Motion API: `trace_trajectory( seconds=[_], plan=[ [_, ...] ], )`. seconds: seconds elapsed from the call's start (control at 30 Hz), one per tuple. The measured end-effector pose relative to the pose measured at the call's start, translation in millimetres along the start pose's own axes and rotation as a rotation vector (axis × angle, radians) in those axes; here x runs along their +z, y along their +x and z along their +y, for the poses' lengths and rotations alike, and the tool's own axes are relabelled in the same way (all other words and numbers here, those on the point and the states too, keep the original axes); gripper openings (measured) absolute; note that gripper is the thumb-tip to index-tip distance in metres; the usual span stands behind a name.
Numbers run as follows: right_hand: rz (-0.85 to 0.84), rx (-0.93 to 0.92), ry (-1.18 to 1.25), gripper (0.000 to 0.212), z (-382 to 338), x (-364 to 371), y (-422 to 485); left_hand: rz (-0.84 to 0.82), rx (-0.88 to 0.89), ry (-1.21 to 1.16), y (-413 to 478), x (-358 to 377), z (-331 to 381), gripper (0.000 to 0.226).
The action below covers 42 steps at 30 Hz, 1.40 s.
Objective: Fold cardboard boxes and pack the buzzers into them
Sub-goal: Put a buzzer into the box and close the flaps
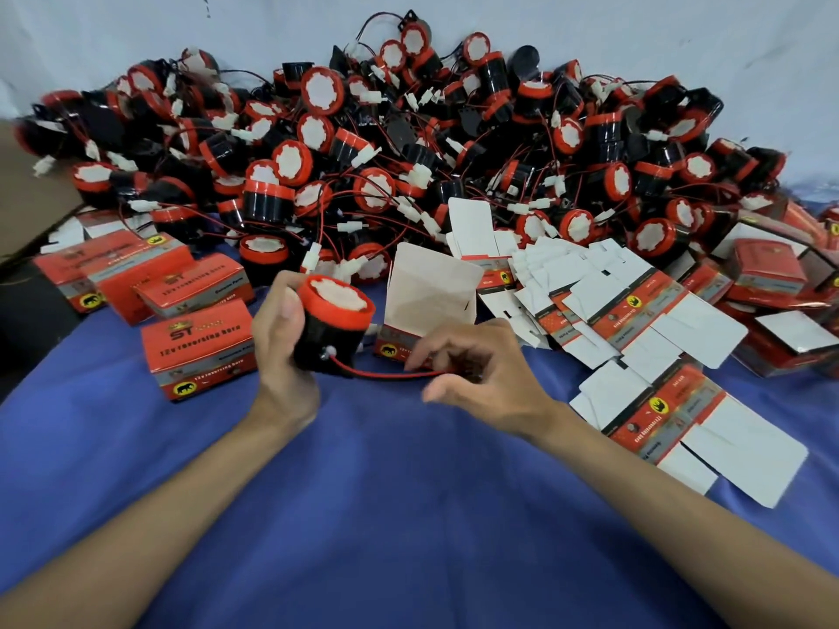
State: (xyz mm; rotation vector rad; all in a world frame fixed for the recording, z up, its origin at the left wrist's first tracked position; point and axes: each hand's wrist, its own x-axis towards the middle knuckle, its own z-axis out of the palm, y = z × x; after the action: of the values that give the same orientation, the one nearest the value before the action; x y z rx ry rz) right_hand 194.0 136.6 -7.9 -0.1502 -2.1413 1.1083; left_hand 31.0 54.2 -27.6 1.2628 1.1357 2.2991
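The left hand [281,342] curls round the smooth black barrel of a buzzer [333,329], red rim up, and just right of it the right hand [476,370] pinches the thin red lead [386,374] running from its base; I judge the lead is best coiled snug against the body so it cannot snag the flaps. Just beyond both hands stands the open carton [426,301], glossy red outside, plain white card inside, lid flap raised. Farther off, flat blanks [635,320] fan rightward, closed cartons [199,351] sit left, and the tangled buzzer heap [408,152] lies behind.

packing workbench | heaped buzzers [408,143] | flat cartons [635,320] | blue cloth [386,492]
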Motion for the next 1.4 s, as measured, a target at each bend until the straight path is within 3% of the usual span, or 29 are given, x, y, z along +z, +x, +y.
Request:
trace_trajectory(
  seconds=[0.17, 0.33, 0.4, 0.67, 0.77, 0.87, 1.0, 1.2, 1.3, 1.4],
  plan=[
    [-0.098, -0.006, -0.12, 0.033, -3.3, -0.3, 5.2, -0.262, -0.017, 0.085, -5.9, -1.8, 0.1, 0.031],
    [-0.52, 0.306, -0.272, 0.003, -15.5, -24.0, 19.1, -0.488, 0.055, 0.2, -7.3, -0.1, -1.9, 0.047],
    [-0.576, 0.315, -0.309, 0.008, -21.4, -30.2, 22.4, -0.525, 0.08, 0.218, -6.6, 0.2, -0.2, 0.045],
    [-0.297, 0.325, -0.507, 0.017, -28.2, -31.4, 24.8, -0.634, 0.227, 0.353, -15.6, 0.9, 3.0, 0.054],
    [-0.169, 0.386, -0.325, 0.012, -28.9, -27.1, 26.2, -0.694, 0.213, 0.455, -19.9, 0.5, 0.1, 0.052],
    [-0.043, 0.387, -0.171, 0.014, -31.6, -19.5, 24.6, -0.643, 0.134, 0.506, -22.4, 2.6, -0.7, 0.061],
    [0.092, 0.24, -0.198, 0.008, -35.1, -2.6, 18.5, -0.527, 0.084, 0.483, -20.0, 7.1, -0.1, 0.075],
    [0.002, 0.03, -0.289, 0.023, -39.4, 0.4, 14.1, -0.293, 0.014, 0.461, -16.2, 10.9, 4.6, 0.063],
    [-0.047, 0.033, -0.176, 0.028, -37.8, -2.0, 15.7, -0.254, 0.072, 0.539, -14.2, 11.1, 5.4, 0.042],
    [-0.027, 0.077, 0.001, 0.023, -37.8, -2.5, 16.1, -0.221, 0.182, 0.668, -15.4, 12.7, 4.2, 0.05]
  ],
)
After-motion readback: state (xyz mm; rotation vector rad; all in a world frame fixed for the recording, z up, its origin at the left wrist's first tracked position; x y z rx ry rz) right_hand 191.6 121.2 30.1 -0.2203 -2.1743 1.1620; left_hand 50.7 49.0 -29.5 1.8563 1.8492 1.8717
